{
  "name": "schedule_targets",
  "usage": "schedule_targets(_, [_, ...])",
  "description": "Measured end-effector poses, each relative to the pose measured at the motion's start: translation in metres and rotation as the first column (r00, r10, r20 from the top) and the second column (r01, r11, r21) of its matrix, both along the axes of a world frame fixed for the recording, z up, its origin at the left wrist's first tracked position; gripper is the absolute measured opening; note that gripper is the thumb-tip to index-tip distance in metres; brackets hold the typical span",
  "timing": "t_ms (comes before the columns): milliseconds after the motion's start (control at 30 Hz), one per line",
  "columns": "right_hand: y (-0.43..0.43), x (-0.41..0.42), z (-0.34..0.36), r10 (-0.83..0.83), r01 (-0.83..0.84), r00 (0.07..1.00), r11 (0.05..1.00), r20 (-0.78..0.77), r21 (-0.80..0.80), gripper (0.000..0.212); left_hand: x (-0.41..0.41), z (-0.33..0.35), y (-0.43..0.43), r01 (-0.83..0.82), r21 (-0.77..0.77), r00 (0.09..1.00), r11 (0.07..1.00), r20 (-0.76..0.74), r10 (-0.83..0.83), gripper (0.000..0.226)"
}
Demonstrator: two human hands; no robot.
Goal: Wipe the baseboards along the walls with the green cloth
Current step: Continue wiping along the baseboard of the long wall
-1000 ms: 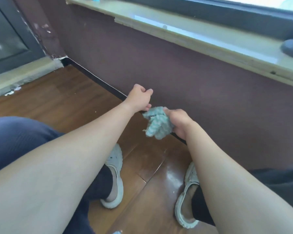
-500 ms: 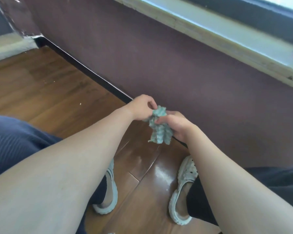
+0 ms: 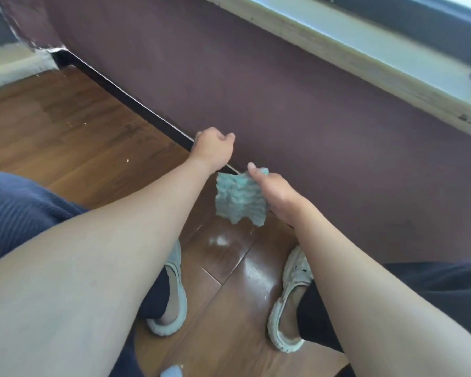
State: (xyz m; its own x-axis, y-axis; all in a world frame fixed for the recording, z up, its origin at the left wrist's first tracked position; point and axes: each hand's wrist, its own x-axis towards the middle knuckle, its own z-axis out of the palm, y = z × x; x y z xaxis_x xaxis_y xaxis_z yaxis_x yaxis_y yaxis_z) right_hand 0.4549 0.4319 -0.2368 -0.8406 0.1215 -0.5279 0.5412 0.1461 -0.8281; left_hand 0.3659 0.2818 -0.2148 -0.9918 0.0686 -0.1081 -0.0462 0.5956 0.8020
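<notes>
Cloth readied above the baseboard

The right hand (image 3: 276,190) pinches the crumpled green textured cloth (image 3: 239,198) by its top edge, letting it hang just above the wooden floor (image 3: 93,131), probably to open a wiping face. The left hand (image 3: 214,148), loosely curled and holding nothing, hovers near the dark baseboard strip (image 3: 125,95) under the maroon wall (image 3: 283,91).

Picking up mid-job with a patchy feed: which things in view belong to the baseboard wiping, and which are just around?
Job:
green cloth, held in the right hand
left hand, holding nothing
dark baseboard

Just around:
window sill
white shoes
wooden floor
</notes>
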Motion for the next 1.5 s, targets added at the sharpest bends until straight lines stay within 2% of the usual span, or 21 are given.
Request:
schedule_targets(67, [0.005,0.007,0.001,-0.032,0.032,0.999,0.997,0.000,-0.066,0.058,0.009,0.008,0.001,0.014,0.128,0.989,0.992,0.144,-0.032,0.027])
schedule_targets(133, [0.009,0.012,0.003,-0.025,0.023,0.999,0.995,-0.023,-0.101,0.045,0.019,0.013,0.006,0.134,0.173,0.948,0.976,0.264,-0.178,0.025])
schedule_targets(167, [0.010,0.014,0.003,-0.003,-0.001,1.000,0.994,-0.031,-0.110,0.042,0.024,0.017,0.009,0.275,0.126,0.917,0.953,0.264,-0.299,0.030])
schedule_targets(233, [0.008,0.018,0.007,0.029,-0.031,0.999,0.994,-0.022,-0.108,0.054,0.034,0.022,0.013,0.504,0.028,0.834,0.863,0.244,-0.495,0.045])
schedule_targets(300, [0.007,0.014,0.008,0.027,-0.029,0.999,0.997,-0.020,-0.074,0.062,0.032,0.019,0.014,0.587,-0.047,0.791,0.808,0.243,-0.561,0.053])
schedule_targets(400, [0.010,0.009,0.006,0.065,-0.065,0.998,0.998,-0.019,0.001,0.047,0.021,0.010,0.016,0.616,-0.207,0.786,0.760,0.234,-0.573,0.057])
schedule_targets(500, [0.026,0.010,-0.011,0.101,-0.104,0.994,0.992,0.045,0.069,0.035,0.015,-0.007,0.027,0.593,-0.212,0.795,0.777,0.305,-0.524,0.051])
schedule_targets(600, [0.048,0.014,-0.034,0.090,-0.119,0.985,0.972,0.149,0.205,0.034,0.009,-0.029,0.045,0.603,-0.252,0.788,0.757,0.337,-0.515,0.034])
schedule_targets(633, [0.057,0.017,-0.043,0.084,-0.132,0.982,0.942,0.167,0.308,0.040,0.007,-0.038,0.052,0.613,-0.242,0.779,0.752,0.340,-0.526,0.028])
schedule_targets(700, [0.072,0.017,-0.057,0.093,-0.170,0.981,0.839,0.171,0.518,0.066,0.005,-0.050,0.065,0.637,-0.237,0.761,0.734,0.347,-0.548,0.022])
schedule_targets(767, [0.078,0.014,-0.068,0.142,-0.211,0.977,0.779,0.161,0.591,0.088,0.002,-0.060,0.075,0.657,-0.237,0.741,0.716,0.375,-0.556,0.021])
schedule_targets(800, [0.077,0.012,-0.070,0.195,-0.254,0.967,0.756,0.163,0.603,0.086,0.000,-0.067,0.077,0.662,-0.230,0.735,0.714,0.386,-0.557,0.021])
schedule_targets(867, [0.075,0.001,-0.074,0.266,-0.326,0.945,0.701,0.192,0.634,0.058,-0.006,-0.079,0.084,0.659,-0.218,0.734,0.720,0.396,-0.552,0.022])
schedule_targets(900, [0.074,-0.006,-0.079,0.272,-0.334,0.942,0.698,0.198,0.633,0.041,-0.011,-0.086,0.086,0.644,-0.213,0.745,0.735,0.394,-0.538,0.022])
schedule_targets(967, [0.072,-0.017,-0.091,0.256,-0.330,0.944,0.763,0.208,0.557,0.025,-0.020,-0.102,0.086,0.578,-0.226,0.795,0.784,0.371,-0.480,0.018])
schedule_targets(1100, [0.070,-0.038,-0.113,0.203,-0.272,0.953,0.901,0.226,0.337,0.013,-0.034,-0.136,0.075,0.395,-0.324,0.899,0.860,0.329,-0.289,0.010])
schedule_targets(1167, [0.066,-0.046,-0.118,0.149,-0.207,0.962,0.944,0.227,0.256,0.014,-0.042,-0.151,0.071,0.265,-0.299,0.930,0.917,0.330,-0.161,0.016])
schedule_targets(1300, [0.070,-0.051,-0.130,0.108,-0.164,0.955,0.967,0.275,0.193,0.021,-0.053,-0.175,0.078,-0.069,-0.103,0.891,0.992,0.440,0.107,0.030])
schedule_targets(1367, [0.080,-0.051,-0.135,0.132,-0.192,0.937,0.968,0.324,0.161,0.019,-0.058,-0.186,0.085,-0.250,-0.020,0.847,0.968,0.480,0.228,0.031])
schedule_targets(1500, [0.101,-0.049,-0.141,0.111,-0.167,0.932,0.976,0.346,0.137,0.016,-0.074,-0.195,0.107,-0.420,0.184,0.801,0.889,0.535,0.267,0.023])
